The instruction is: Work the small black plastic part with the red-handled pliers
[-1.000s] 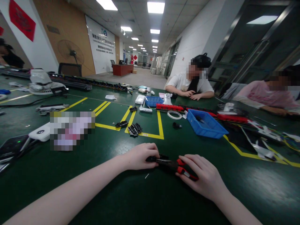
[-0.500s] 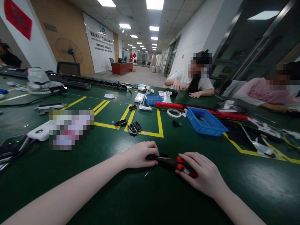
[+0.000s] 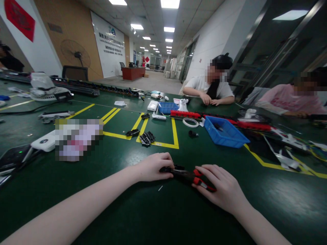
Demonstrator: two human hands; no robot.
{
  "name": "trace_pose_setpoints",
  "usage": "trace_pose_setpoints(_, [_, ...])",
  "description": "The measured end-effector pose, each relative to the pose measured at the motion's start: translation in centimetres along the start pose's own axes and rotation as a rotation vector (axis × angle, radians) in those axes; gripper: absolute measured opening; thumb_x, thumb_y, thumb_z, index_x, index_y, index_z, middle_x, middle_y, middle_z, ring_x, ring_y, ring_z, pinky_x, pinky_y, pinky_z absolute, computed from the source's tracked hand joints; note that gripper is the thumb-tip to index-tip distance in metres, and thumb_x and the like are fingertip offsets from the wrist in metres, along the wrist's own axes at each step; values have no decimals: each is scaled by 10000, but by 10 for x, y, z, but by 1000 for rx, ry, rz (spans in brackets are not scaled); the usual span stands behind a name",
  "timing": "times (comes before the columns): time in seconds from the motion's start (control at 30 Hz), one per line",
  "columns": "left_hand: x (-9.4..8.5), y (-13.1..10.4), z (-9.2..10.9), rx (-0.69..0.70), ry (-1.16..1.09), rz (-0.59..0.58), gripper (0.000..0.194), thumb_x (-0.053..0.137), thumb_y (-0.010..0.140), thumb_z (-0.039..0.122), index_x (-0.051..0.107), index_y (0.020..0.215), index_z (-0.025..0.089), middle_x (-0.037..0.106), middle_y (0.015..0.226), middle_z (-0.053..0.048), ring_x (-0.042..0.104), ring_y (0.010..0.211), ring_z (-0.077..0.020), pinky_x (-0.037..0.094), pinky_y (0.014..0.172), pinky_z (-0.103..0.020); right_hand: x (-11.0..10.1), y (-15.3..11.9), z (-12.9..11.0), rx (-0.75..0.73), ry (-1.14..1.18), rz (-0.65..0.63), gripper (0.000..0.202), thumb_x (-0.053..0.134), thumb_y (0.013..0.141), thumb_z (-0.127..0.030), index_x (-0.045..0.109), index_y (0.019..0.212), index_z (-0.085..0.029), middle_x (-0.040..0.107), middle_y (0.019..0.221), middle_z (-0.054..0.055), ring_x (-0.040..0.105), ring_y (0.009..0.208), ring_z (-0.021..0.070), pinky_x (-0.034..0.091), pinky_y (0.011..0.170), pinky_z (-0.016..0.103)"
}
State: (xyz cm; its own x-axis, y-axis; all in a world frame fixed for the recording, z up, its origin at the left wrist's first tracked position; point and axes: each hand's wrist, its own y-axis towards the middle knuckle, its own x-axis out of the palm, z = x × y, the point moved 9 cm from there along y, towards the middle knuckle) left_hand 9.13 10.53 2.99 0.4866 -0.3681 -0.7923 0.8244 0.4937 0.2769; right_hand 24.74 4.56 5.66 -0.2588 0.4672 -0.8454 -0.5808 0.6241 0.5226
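Note:
Near the middle of the green table, my left hand is closed on a small black part, mostly hidden by the fingers. My right hand is wrapped round the red and black handles of a pair of pliers. The dark jaws point left and reach the black part at my left fingertips; whether they grip it is too dark to tell. A thin white sliver lies on the table just below. Beyond my hands, several black parts lie by the yellow tape.
A blue bin stands at the right, with a small black cylinder left of it. Behind are a red strip and a smaller blue bin. A white device lies left. Two people sit across the table.
The person across the table in white has brought both hands together. My hands keep their holds on the black part and the pliers, nearly unmoved.

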Motion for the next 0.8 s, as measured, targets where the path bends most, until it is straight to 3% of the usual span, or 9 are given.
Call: trace_pose_setpoints(0.8, [-1, 1, 0, -24, -44, -10, 179, 671, 844, 276, 642, 984, 168, 584, 1079, -54, 597, 929, -170, 477, 789, -277, 1, 1, -2, -4, 1, -20, 372, 625, 840, -352, 613, 1154, -153, 677, 1007, 122, 646, 863, 219, 537, 700, 341])
